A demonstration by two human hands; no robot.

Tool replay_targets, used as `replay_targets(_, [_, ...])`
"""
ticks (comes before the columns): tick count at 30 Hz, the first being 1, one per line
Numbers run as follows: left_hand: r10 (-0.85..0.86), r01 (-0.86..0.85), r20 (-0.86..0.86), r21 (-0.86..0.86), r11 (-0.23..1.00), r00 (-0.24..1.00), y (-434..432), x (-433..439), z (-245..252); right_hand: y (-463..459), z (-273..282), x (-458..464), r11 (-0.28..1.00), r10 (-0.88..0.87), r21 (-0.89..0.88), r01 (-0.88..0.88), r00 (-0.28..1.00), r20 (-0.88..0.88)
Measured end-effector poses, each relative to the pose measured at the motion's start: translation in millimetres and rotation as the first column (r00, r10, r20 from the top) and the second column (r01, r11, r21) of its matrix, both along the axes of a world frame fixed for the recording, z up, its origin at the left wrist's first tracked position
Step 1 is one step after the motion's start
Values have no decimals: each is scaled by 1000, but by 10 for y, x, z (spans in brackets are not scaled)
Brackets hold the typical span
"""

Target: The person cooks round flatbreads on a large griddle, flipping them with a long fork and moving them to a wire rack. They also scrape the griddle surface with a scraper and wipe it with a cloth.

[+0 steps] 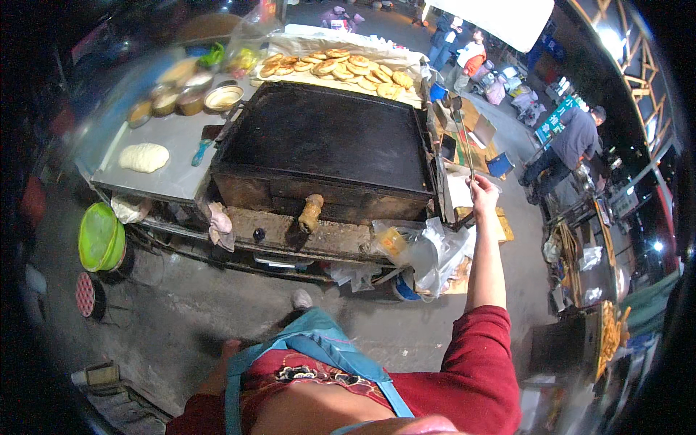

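My right hand (483, 196) grips the thin metal handle of a ladle (459, 109), whose dark bowl end points away over the right side of the stall. Down at my left side, beside the blue apron, my left hand (232, 347) is only partly seen; its fingers cannot be made out. Before me lies a flat black griddle (326, 136), bare on top. Round browned flatbreads (337, 68) are heaped on a cloth-lined tray behind it. Left of the griddle, a lump of dough (144, 157) and a scraper with a teal handle (201, 152) rest on a metal worktop (174, 176).
Bowls (223, 98) stand at the worktop's back. Plastic bags (435, 255) hang at the griddle's front right corner. A green basin (99, 236) and a round stool (87, 295) are at the left. Several people (573, 136) stand farther off at the right.
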State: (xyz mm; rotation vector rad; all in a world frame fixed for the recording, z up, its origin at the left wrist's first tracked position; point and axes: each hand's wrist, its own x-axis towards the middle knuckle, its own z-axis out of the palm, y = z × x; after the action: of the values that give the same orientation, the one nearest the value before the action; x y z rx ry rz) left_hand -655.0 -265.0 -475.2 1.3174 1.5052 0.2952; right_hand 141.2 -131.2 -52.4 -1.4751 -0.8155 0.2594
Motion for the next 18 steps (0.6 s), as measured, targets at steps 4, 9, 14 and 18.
replay_targets(4, [217,-213,216,-39,976,952,96,146,-105,4,19,20,997,-22,-74,28,997,74])
replay_targets(9, [134,-151,156,100,983,979,0,79,-107,-2,20,45,1000,-12,-16,12,1000,-6])
replay_targets(14, [-318,434,-449,184,882,835,-152,-176,-17,-14,35,19,998,35,-51,-30,996,83])
replay_targets(18, [-372,541,-624,99,835,687,-233,-253,-15,-5,30,18,999,24,-45,-21,998,66])
